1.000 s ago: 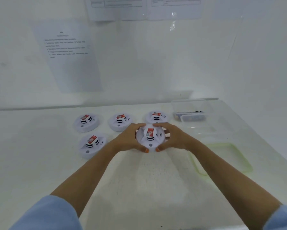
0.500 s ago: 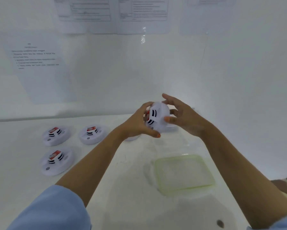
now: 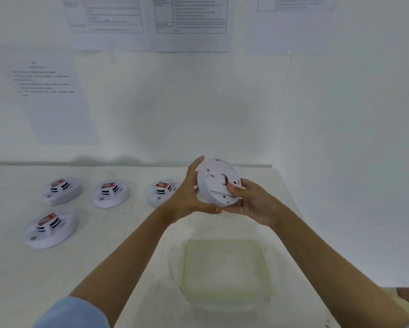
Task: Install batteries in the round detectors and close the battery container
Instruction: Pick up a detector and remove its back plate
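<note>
We hold one round detector (image 3: 218,183) above the table (image 3: 127,233), its back towards us. The fingers of our left hand (image 3: 187,197) curl round its rim, and our right hand (image 3: 250,204) cups the other side, thumb pressing the back. We see no battery going in yet. Four other detectors (image 3: 110,194) lie face up to the left and the container lid (image 3: 226,273) lies loose, so most work remains. A second ago this detector lay face up on the table; now it is lifted and flipped.
</note>
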`<state>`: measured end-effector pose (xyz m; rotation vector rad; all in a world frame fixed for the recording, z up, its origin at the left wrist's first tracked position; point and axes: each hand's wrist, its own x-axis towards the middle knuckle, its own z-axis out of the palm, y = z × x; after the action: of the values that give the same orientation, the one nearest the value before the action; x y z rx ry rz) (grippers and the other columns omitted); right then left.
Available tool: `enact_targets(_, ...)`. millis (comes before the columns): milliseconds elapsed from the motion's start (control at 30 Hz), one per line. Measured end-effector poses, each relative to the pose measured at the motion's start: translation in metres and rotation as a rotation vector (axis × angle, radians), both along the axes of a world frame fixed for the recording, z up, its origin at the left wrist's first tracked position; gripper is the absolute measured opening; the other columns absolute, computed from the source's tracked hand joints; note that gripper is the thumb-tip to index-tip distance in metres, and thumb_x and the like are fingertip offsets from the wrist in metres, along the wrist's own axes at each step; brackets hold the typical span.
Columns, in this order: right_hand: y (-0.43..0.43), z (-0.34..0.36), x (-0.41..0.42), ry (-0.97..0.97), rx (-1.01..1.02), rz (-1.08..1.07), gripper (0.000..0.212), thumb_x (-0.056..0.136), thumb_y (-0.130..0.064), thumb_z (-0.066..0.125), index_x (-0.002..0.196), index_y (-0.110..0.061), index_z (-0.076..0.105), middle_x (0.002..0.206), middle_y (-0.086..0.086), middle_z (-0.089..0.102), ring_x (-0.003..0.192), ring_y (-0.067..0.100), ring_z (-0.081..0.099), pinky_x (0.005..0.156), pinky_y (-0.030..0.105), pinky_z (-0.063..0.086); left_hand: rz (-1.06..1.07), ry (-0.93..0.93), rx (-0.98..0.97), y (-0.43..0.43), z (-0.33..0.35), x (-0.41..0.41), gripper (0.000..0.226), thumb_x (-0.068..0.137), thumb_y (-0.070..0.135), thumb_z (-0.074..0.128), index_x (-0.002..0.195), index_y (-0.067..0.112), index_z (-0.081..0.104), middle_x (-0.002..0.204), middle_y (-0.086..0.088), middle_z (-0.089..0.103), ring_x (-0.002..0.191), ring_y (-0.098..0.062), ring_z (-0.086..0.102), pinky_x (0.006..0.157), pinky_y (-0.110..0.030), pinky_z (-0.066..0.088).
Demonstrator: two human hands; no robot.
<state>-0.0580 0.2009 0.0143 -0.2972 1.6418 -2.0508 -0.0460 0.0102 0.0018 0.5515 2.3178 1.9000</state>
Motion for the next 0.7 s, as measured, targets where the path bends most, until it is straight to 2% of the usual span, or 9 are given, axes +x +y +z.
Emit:
enact_targets(100, 0.003, -0.002, -0.003, 0.02, 0.056, -0.058, 0.049, 0.079, -0.016, 0.063, 0.122, -0.001, 0.045, 0.106, 0.011, 0.063, 0.087, 0.023, 0.066, 0.067, 0.034, 0.059, 0.047, 0.083, -0.056, -0.006, -0.003, 0.002, 0.118, 0.054, 0.001, 0.086, 0.138, 0.039, 0.013, 0.128, 0.02, 0.038, 0.117, 0.01, 0.041, 0.084, -0.006, 0.043)
enact_targets(267, -0.004, -0.006, -0.004, 0.044, 0.131, -0.062, 0.039, 0.078, -0.015, 0.066, 0.11, -0.006, 0.047, 0.107, 0.016, 0.061, 0.084, 0.025, 0.067, 0.064, 0.034, 0.059, 0.025, 0.135, -0.131, -0.007, -0.009, 0.004, 0.114, 0.047, 0.018, 0.089, 0.136, 0.038, 0.02, 0.139, 0.015, 0.033, 0.124, 0.006, 0.039, 0.095, -0.018, 0.046)
enact_targets(333, -0.008, -0.008, -0.004, 0.045, 0.127, -0.06, 0.038, 0.077, -0.016, 0.067, 0.108, -0.007, 0.047, 0.106, 0.015, 0.061, 0.082, 0.024, 0.067, 0.062, 0.033, 0.058, 0.034, 0.152, -0.118, -0.007, -0.013, 0.003, 0.115, 0.047, 0.012, 0.09, 0.137, 0.032, 0.021, 0.138, 0.012, 0.034, 0.123, 0.004, 0.04, 0.095, -0.019, 0.046)
enact_targets(400, -0.01, -0.009, -0.003, 0.045, 0.127, -0.066, 0.037, 0.078, -0.014, 0.066, 0.108, -0.007, 0.046, 0.105, 0.014, 0.062, 0.08, 0.022, 0.068, 0.061, 0.031, 0.058, 0.05, 0.164, -0.098, -0.008, -0.015, 0.003, 0.113, 0.048, -0.001, 0.089, 0.136, 0.026, 0.023, 0.133, 0.014, 0.036, 0.118, 0.009, 0.043, 0.089, -0.015, 0.046)
enact_targets(467, -0.012, -0.009, -0.003, 0.035, 0.129, -0.072, 0.037, 0.079, -0.013, 0.066, 0.109, -0.007, 0.046, 0.107, 0.014, 0.062, 0.08, 0.022, 0.068, 0.061, 0.031, 0.058, 0.063, 0.167, -0.072, -0.008, -0.017, 0.002, 0.111, 0.048, -0.006, 0.087, 0.134, 0.026, 0.025, 0.13, 0.014, 0.038, 0.115, 0.009, 0.045, 0.087, -0.016, 0.048)
enact_targets(600, -0.012, -0.009, -0.003, 0.027, 0.12, -0.068, 0.041, 0.078, -0.013, 0.068, 0.111, -0.007, 0.045, 0.111, 0.016, 0.061, 0.082, 0.023, 0.068, 0.064, 0.033, 0.058, 0.079, 0.158, -0.024, -0.007, -0.017, 0.002, 0.108, 0.045, 0.003, 0.088, 0.132, 0.031, 0.03, 0.131, 0.008, 0.042, 0.117, 0.0, 0.047, 0.086, -0.022, 0.051)
enact_targets(700, -0.01, -0.005, -0.001, 0.039, 0.168, -0.045, 0.045, 0.079, -0.016, 0.068, 0.116, -0.007, 0.043, 0.115, 0.015, 0.06, 0.082, 0.021, 0.069, 0.065, 0.031, 0.058, 0.076, 0.158, -0.019, -0.005, -0.015, 0.001, 0.105, 0.044, 0.009, 0.086, 0.13, 0.03, 0.031, 0.13, 0.009, 0.044, 0.117, 0.0, 0.048, 0.084, -0.022, 0.052)
